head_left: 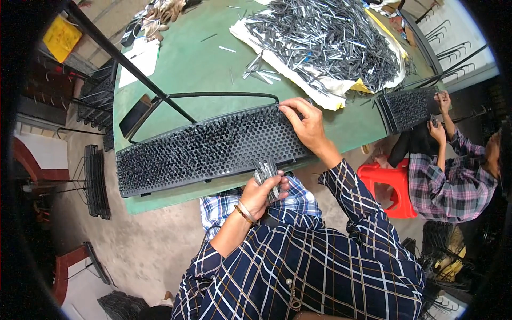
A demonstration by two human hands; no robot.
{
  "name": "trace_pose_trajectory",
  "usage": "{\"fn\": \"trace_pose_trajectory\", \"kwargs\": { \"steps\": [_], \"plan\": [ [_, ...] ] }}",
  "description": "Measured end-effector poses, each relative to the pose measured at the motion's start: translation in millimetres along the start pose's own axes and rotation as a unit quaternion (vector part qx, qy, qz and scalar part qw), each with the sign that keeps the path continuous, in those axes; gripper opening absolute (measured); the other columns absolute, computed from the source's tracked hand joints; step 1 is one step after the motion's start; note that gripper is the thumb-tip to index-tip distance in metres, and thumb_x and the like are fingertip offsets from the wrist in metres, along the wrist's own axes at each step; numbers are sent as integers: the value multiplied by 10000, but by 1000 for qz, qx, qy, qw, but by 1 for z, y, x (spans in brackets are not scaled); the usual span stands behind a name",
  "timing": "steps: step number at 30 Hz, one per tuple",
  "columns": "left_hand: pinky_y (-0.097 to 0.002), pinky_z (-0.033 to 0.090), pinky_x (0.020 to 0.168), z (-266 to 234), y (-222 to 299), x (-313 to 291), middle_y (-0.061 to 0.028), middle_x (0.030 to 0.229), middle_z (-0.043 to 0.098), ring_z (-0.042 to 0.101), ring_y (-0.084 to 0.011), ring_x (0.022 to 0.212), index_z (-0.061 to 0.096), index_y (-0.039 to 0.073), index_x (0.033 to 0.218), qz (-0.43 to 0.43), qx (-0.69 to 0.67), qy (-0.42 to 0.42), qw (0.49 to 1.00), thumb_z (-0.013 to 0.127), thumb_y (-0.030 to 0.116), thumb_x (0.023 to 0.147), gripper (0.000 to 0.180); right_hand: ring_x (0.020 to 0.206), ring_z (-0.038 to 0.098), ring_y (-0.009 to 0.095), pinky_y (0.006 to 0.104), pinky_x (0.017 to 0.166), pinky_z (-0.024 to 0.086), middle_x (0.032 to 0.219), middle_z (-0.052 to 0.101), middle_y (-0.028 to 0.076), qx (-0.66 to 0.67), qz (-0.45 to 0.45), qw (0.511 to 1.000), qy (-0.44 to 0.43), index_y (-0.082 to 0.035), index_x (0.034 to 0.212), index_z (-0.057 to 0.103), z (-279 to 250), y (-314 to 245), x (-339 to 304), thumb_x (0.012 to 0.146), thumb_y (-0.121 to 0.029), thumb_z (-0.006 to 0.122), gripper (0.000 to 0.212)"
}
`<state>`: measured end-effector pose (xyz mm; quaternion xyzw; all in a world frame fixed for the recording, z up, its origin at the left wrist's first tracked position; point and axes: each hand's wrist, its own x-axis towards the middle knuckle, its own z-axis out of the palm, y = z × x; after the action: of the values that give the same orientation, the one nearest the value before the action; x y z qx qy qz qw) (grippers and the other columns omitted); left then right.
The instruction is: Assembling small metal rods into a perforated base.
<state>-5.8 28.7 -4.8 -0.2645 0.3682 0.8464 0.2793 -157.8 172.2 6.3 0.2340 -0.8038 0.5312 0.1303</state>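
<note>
A long black perforated panel lies slanted along the near edge of the green table. Thin dark pieces stand packed in its holes on the left and middle, while bare holes show toward the right. My left hand is closed around a bundle of thin grey strips, just below the panel's front edge. At the panel's upper right corner, my right hand has thumb and forefinger pinched together; whatever lies between them is too small to make out.
A big heap of grey strips rests on a white sack beyond the panel. A black metal rod frame stands behind it. At right, a co-worker works on another panel near a red stool.
</note>
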Motion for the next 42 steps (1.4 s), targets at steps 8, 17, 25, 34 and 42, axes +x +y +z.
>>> {"fn": "trace_pose_trajectory", "kwargs": {
  "steps": [8, 17, 25, 34, 42],
  "plan": [
    [-346, 581, 705, -1, -1, 1, -83, 887, 606, 633, -206, 834, 561, -2, 1051, 10, -4, 5, 1000, 592, 87, 864, 209, 810, 616, 261, 347, 726, 473, 865, 651, 97, -71, -85, 994, 12, -29, 882, 645, 2, 4, -4, 800, -90, 644, 101],
    [-276, 558, 628, -4, 1, -1, -67, 880, 629, 634, -169, 798, 571, 17, 974, 34, 31, 2, 999, 627, 90, 850, 155, 809, 585, 226, 338, 730, 431, 864, 620, 57, -163, -161, 973, 1, -55, 851, 668, 4, -1, -8, 750, -89, 688, 108],
    [-267, 548, 616, -4, 0, -1, -52, 870, 631, 622, -150, 771, 585, 34, 953, 32, 17, 25, 999, 636, 87, 845, 131, 818, 581, 214, 331, 708, 409, 887, 627, 62, -204, -127, 971, 18, -47, 862, 680, 8, -3, -15, 754, -119, 694, 130],
    [-262, 534, 618, 3, 8, -9, -53, 885, 640, 622, -143, 783, 599, 34, 991, 74, 1, 8, 997, 634, 93, 852, 155, 643, 528, 71, 231, 550, 417, 751, 637, 52, 167, 218, 934, -230, 20, 879, 686, -3, -42, -37, 829, -211, 673, 237],
    [-254, 514, 612, -3, 5, -8, -53, 891, 644, 617, -137, 776, 597, 25, 1020, 103, -13, 3, 995, 635, 96, 854, 185, 643, 555, 44, 186, 572, 446, 762, 646, 5, 251, 308, 885, -243, -2, 923, 682, -1, -39, -41, 820, -146, 691, 177]
  ]
}}
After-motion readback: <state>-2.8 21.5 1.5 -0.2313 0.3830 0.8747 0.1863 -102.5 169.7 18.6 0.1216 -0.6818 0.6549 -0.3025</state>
